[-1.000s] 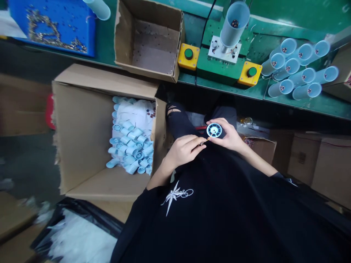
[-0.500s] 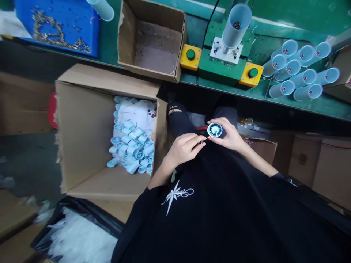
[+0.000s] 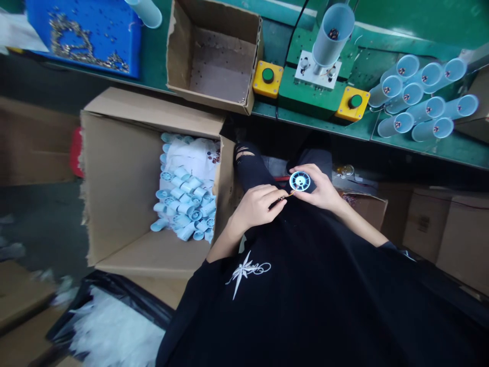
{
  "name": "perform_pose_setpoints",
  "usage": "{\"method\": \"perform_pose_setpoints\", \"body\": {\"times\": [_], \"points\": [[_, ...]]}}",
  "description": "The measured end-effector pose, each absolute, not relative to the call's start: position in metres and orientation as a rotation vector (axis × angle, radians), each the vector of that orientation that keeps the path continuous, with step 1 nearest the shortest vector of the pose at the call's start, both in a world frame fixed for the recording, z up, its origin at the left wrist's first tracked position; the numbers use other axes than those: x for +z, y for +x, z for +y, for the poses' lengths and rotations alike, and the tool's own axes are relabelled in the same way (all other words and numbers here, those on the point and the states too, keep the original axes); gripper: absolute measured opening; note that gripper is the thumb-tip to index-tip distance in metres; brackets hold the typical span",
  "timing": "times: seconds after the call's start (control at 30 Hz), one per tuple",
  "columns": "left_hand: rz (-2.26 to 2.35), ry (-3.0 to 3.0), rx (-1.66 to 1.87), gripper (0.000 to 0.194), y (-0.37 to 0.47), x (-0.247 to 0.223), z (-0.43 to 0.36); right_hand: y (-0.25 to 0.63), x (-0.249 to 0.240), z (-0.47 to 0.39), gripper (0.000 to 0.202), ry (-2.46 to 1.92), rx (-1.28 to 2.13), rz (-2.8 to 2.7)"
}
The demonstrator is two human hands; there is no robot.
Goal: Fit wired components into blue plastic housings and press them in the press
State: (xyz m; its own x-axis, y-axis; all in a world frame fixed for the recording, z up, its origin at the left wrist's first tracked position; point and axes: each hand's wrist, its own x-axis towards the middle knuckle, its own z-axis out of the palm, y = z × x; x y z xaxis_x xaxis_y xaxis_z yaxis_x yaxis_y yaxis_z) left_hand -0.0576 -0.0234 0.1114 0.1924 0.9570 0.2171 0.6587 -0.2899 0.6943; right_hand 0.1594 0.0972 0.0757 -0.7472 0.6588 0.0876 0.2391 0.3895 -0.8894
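Note:
My right hand (image 3: 319, 189) is closed round a light-blue plastic cylinder (image 3: 300, 181), its spoked round end facing up toward me. A thin orange wire (image 3: 292, 193) runs from the cylinder's edge to my left hand (image 3: 263, 205). Between the thumb and fingers of that hand is a small dark coppery part (image 3: 281, 199), too small to name exactly. Both hands are above my lap, close together but apart.
At my left an open carton (image 3: 126, 188) holds many light-blue cylinders. On the green bench stand a smaller carton (image 3: 217, 66), a press fixture (image 3: 317, 71) bearing a tube, yellow button boxes (image 3: 268, 79), several upright tubes (image 3: 428, 107) and a blue tray (image 3: 110, 30) of metal bits.
The view has shifted slightly, so surroundings sit a little further right. Both hands keep nearly the same pose, still holding the cylinder and the wire's small part.

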Motion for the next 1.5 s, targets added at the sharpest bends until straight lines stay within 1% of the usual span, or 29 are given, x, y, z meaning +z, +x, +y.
{"method": "perform_pose_setpoints", "body": {"times": [0.13,0.33,0.53,0.7,0.8,0.93,1.23,1.4,1.5], "points": [[1.548,2.015,0.880,0.014,-0.056,0.109,-0.022,0.159,0.077,0.097,0.052,-0.704,1.270,-2.239],[1.618,1.980,1.017,0.009,-0.055,0.108,-0.020,0.159,0.079,0.096,0.052,-0.671,1.232,-2.321],[1.705,1.976,0.956,0.018,-0.054,0.106,-0.022,0.158,0.081,0.094,0.053,-0.602,1.224,-2.346],[1.654,2.152,1.031,0.013,-0.055,0.112,-0.025,0.159,0.086,0.093,0.052,-0.626,1.280,-2.346],[1.554,2.313,1.074,0.008,-0.056,0.115,-0.024,0.162,0.093,0.091,0.056,-0.646,1.372,-2.304],[1.467,2.323,1.075,0.008,-0.060,0.117,-0.024,0.165,0.103,0.091,0.059,-0.617,1.458,-2.251],[1.468,2.248,0.949,0.013,-0.067,0.123,-0.023,0.163,0.111,0.091,0.057,-0.523,1.372,-2.356],[1.476,2.292,1.021,0.011,-0.068,0.125,-0.023,0.162,0.111,0.090,0.056,-0.482,1.319,-2.368],[1.463,2.276,0.982,0.012,-0.067,0.125,-0.023,0.162,0.111,0.091,0.056,-0.494,1.325,-2.376]]}}
